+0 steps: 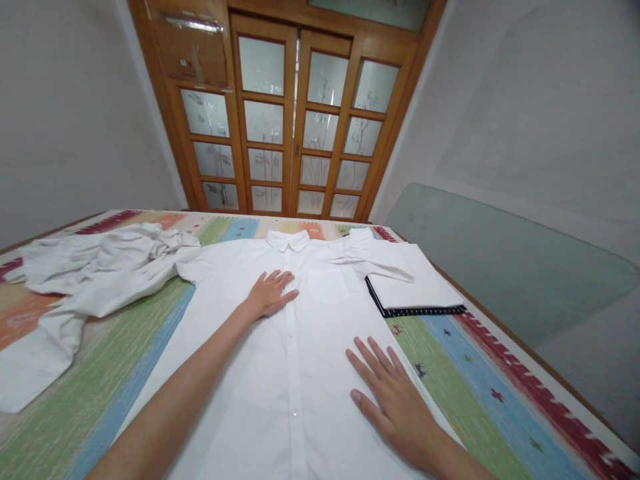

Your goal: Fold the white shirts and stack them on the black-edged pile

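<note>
A white button-up shirt (280, 373) lies spread flat, front up, on a striped colourful cloth (450, 373). My left hand (271, 293) rests flat on the shirt's chest near the button line, fingers stretched out. My right hand (387, 390) lies flat on the shirt's lower right side, fingers spread. Neither hand holds anything. The collar (287, 240) points away from me, and the breast pocket (327, 285) sits between my hands and the folded stack.
A crumpled pile of white garments (95, 273) lies at the left. A folded white stack with a dark dotted edge (415, 290) sits at the right, under the shirt's sleeve. A wooden glass-paned door (293, 113) stands behind, and a green mat (505, 267) runs along the right.
</note>
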Available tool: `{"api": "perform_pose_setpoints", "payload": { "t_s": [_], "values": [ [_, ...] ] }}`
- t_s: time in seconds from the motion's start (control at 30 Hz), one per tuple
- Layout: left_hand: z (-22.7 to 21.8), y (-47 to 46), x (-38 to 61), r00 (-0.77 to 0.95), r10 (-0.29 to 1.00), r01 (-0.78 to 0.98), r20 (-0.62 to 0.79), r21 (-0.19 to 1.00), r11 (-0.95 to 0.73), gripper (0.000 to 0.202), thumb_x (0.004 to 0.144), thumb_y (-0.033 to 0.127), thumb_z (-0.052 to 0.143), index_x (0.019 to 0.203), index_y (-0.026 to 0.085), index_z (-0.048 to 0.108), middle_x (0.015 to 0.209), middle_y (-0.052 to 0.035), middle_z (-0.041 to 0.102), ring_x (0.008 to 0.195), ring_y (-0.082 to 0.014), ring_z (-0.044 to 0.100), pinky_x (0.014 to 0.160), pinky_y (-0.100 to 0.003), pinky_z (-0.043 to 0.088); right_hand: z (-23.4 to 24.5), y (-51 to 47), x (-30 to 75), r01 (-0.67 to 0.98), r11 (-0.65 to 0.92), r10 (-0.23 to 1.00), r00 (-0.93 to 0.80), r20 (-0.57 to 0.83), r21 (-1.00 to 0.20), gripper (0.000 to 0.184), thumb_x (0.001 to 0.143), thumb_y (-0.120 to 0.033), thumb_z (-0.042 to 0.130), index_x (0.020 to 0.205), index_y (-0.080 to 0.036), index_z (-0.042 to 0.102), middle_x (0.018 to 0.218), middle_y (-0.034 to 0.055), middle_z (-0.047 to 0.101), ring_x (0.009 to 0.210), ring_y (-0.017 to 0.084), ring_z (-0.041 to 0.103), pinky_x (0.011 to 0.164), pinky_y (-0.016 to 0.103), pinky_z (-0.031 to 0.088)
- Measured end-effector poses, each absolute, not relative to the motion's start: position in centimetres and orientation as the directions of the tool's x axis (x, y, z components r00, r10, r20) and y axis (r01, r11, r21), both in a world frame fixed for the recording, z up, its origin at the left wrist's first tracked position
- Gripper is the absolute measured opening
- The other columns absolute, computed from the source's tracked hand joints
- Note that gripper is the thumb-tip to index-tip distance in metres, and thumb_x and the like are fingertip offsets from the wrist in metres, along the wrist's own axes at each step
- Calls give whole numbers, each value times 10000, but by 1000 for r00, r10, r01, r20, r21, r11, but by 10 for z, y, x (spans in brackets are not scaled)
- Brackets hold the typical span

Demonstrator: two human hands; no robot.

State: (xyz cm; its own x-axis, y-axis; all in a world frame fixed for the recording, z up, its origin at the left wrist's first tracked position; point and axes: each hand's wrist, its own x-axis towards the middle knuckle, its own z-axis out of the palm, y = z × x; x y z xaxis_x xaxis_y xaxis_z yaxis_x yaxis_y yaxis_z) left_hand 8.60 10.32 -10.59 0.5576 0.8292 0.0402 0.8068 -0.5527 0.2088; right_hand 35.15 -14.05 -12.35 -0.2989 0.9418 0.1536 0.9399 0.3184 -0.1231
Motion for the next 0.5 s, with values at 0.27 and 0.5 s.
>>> {"api": "perform_pose_setpoints", "payload": {
  "t_s": [0.27,0.5],
  "values": [
    [-102,102,84,513,858,843,-7,192,-502,792,873,748,236,1529,305,259,1612,-12,199,1492,-308,137,1172,-602,50,-122,-142,353,943,313,944,-296,144,-110,615,983,-507,398,1541,-374,178,1606,4,211,1478,291,189,1174,573,201],
    [-100,99,90,472,882,867,-6,182,-463,873,817,807,271,1529,301,266,1618,-47,180,1483,-394,90,1122,-697,37,-123,-141,351,943,312,944,-294,152,-115,609,982,-505,398,1539,-373,190,1605,5,213,1478,288,190,1181,570,182]
  ]
}}
